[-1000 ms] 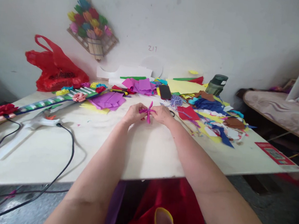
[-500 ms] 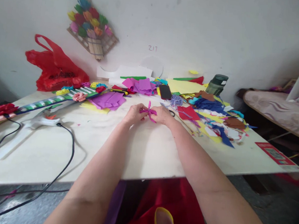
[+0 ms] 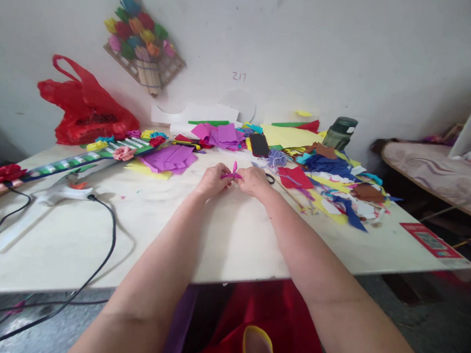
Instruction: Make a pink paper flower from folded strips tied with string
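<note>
Over the middle of the white table, both my hands pinch a small magenta paper flower with narrow petals. My left hand grips its left side with closed fingers. On the other side, my right hand is closed on the right petals. One petal points up between the hands; the lower part is mostly hidden by my fingers. Just right of my right hand lies a black scissor handle. Purple paper sheets are to the left of my left hand.
A white glue gun with a black cord lies at left, by a flower-trimmed green strip and a red plastic bag. A phone, a purple yarn bundle, paper scraps and a green bottle stand behind and to the right.
The flower has tilted, so the lower petals that showed between my hands are now mostly covered. My fingers have shifted slightly around it; both hands keep their hold.
</note>
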{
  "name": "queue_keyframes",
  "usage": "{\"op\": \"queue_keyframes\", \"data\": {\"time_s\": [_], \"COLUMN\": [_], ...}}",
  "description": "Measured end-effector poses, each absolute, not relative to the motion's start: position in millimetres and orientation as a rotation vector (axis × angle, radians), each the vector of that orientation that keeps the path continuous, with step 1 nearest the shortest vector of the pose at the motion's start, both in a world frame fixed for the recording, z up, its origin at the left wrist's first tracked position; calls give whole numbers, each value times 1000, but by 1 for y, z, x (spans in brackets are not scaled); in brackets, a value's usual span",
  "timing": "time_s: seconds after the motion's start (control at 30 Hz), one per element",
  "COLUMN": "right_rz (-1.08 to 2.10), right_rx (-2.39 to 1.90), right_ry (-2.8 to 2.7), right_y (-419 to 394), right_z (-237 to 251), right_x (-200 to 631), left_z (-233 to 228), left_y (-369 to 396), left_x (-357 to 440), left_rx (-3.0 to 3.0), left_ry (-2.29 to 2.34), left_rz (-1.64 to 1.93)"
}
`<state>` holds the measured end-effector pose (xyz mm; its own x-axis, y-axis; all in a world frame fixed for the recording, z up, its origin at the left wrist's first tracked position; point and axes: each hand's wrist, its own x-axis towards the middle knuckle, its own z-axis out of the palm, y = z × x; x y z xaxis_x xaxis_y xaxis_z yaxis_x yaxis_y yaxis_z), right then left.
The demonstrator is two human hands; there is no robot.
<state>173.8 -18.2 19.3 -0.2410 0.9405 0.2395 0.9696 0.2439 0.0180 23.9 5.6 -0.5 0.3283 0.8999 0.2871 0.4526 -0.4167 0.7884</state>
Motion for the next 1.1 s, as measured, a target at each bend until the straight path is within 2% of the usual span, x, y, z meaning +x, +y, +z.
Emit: {"op": "queue_keyframes", "data": {"time_s": [0.27,0.73,0.93,1.1], "right_rz": [-286,-225,-334,-307], "right_rx": [-1801,-1889,-1872,-1822], "right_ry": [-2359,-2203,-2053,-2051], "right_y": [-21,-21,-24,-25], "right_z": [22,19,18,16], "right_x": [172,164,163,163], "left_z": [4,9,3,3], "left_y": [7,-4,2,3], "left_x": [21,28,33,28], "left_rx": [2263,2562,2060,1416], "left_ry": [1311,1576,1327,937], "left_rz": [813,835,1151,1125]}}
